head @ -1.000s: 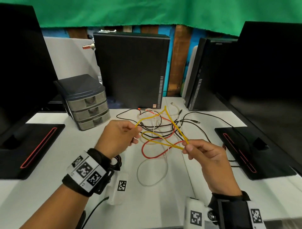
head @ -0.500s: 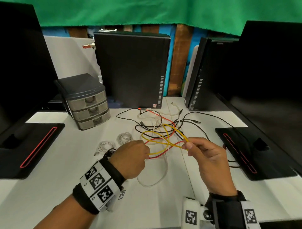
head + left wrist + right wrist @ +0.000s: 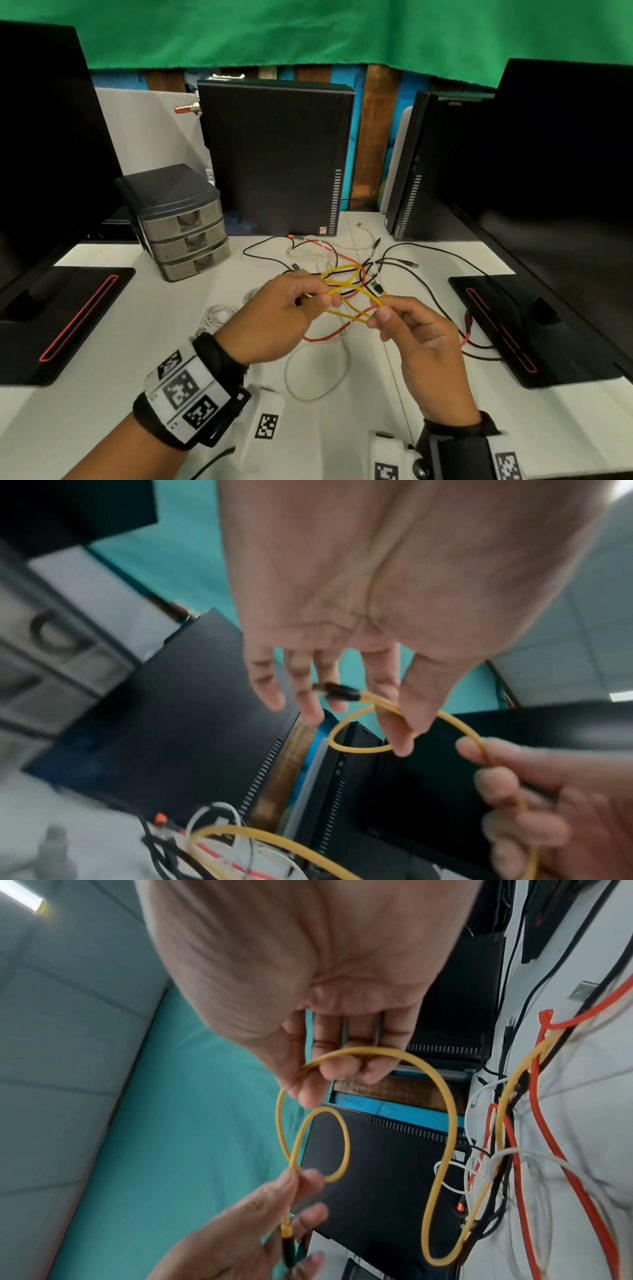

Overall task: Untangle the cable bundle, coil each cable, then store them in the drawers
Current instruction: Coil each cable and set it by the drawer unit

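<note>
Left hand [image 3: 284, 313] pinches the yellow cable [image 3: 346, 291] near its black plug between thumb and forefinger, while just beside it the right hand [image 3: 416, 337] pinches a loop of the same cable, which trails beyond both hands into the cable bundle [image 3: 342, 260] on the tabletop [image 3: 102, 404], the drawers [image 3: 185, 236] farther off past the left hand.

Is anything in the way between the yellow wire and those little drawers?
Yes. All three drawers look shut, so nothing can go in yet. The yellow cable, pinched by the left hand and right hand, also runs through the tangled cables.
</note>
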Tool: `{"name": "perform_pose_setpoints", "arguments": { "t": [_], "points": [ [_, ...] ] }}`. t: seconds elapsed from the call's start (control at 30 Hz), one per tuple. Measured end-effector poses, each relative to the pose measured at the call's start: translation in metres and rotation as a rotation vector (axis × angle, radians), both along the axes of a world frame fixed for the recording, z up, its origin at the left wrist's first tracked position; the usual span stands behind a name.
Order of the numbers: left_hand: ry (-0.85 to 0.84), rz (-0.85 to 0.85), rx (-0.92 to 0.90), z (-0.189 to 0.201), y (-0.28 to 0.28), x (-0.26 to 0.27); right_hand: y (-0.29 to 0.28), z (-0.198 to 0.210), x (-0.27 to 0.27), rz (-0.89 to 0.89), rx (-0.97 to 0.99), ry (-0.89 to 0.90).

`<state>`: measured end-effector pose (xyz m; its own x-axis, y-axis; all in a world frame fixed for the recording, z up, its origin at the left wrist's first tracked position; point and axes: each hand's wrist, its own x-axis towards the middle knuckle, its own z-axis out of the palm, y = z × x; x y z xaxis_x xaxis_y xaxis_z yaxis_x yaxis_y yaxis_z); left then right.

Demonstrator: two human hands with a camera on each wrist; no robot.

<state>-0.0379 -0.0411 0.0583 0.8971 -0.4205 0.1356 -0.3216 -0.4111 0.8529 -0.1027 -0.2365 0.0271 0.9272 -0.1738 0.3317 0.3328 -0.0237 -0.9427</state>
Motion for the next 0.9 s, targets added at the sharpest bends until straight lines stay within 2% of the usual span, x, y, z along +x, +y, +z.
{"name": "perform_pose_setpoints", "arguments": {
  "t": [0.07, 0.13, 0.3, 0.43, 0.53, 0.67, 0.8, 0.9],
  "points": [
    [-0.252, 0.037, 0.258, -0.004, 0.006, 0.000, 0.002, 0.000, 0.003, -0.045, 0.045, 0.013],
    [-0.356, 0.062, 0.319, -0.004, 0.007, -0.001, 0.003, 0.001, 0.004, -0.056, 0.053, 0.024],
    [-0.020, -0.140, -0.079, 0.003, 0.003, -0.007, 0.006, 0.000, 0.003, -0.021, 0.049, 0.014],
    [0.129, -0.092, -0.287, -0.002, -0.004, -0.005, 0.010, 0.000, 0.004, -0.060, 0.073, 0.025],
    [0.231, -0.046, -0.327, -0.007, -0.009, -0.004, 0.013, 0.004, 0.006, -0.077, 0.079, 0.004],
    [0.323, -0.090, -0.307, -0.003, -0.016, -0.011, 0.016, 0.005, 0.012, -0.105, 0.085, -0.008],
    [0.421, -0.081, -0.508, 0.003, -0.020, -0.016, 0.021, 0.002, 0.020, -0.164, 0.112, 0.012],
    [0.508, -0.176, -0.664, 0.005, -0.017, -0.016, 0.023, -0.005, 0.027, -0.214, 0.082, 0.036]
  ]
}}
